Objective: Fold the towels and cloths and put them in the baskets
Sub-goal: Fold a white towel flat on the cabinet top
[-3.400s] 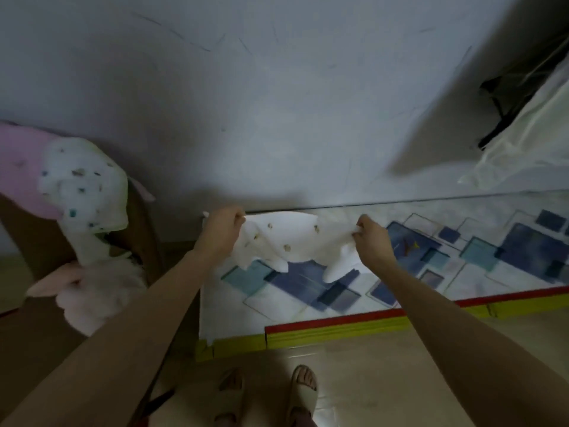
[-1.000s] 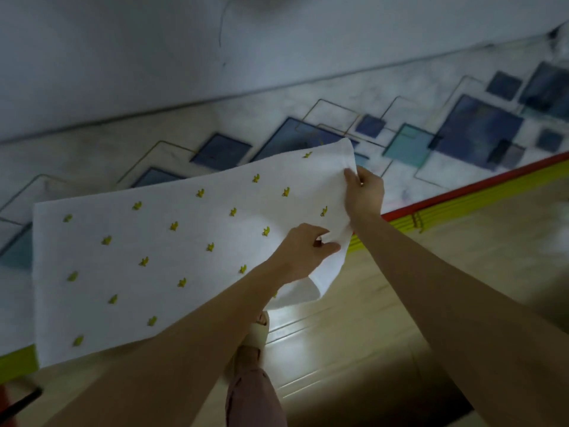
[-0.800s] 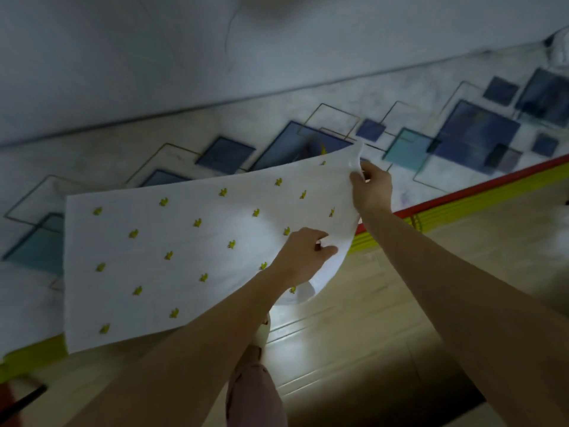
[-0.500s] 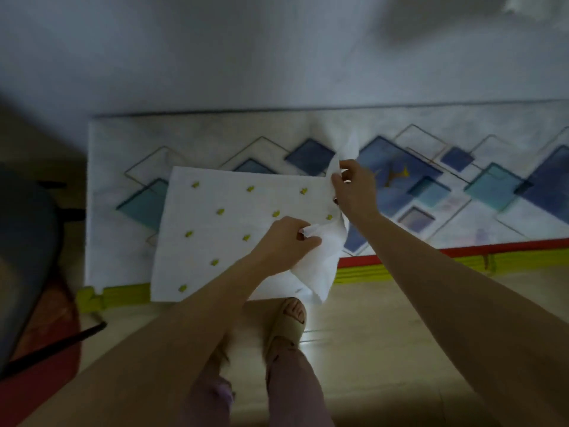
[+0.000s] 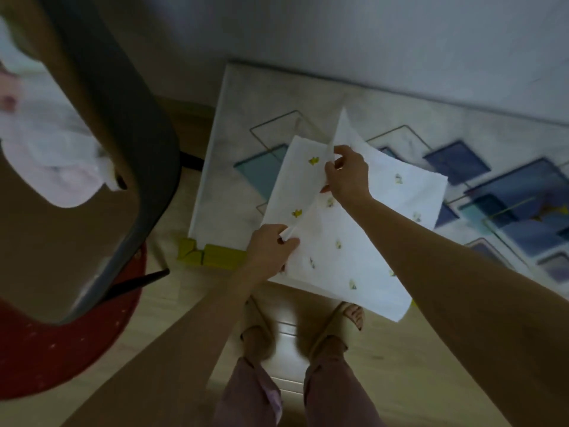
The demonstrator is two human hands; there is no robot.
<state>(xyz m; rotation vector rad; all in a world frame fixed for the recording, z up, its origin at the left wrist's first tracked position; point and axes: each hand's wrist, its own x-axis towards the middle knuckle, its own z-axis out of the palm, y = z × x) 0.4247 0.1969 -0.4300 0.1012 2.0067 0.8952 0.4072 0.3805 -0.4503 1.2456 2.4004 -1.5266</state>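
I have both grips pinched on the white cloth: left hand near edge, right hand far edge. Misaligned corners could skew my fold; the overhang below may slide off the table.

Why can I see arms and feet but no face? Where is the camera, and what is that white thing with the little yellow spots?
The camera sits on a person's head and looks down, so you see what that person sees: two arms, and feet on the floor below. There is only this one view.

The white thing is a cloth with small yellow marks. It lies on a mat patterned with blue squares, and its near part hangs past the mat's edge. The left hand pinches the cloth's edge near the person. The right hand pinches the same edge farther away. The part they hold is lifted and folded over the rest, so the person is in the middle of folding it.

On the left is a dark basket with pale pink and white cloths in it.
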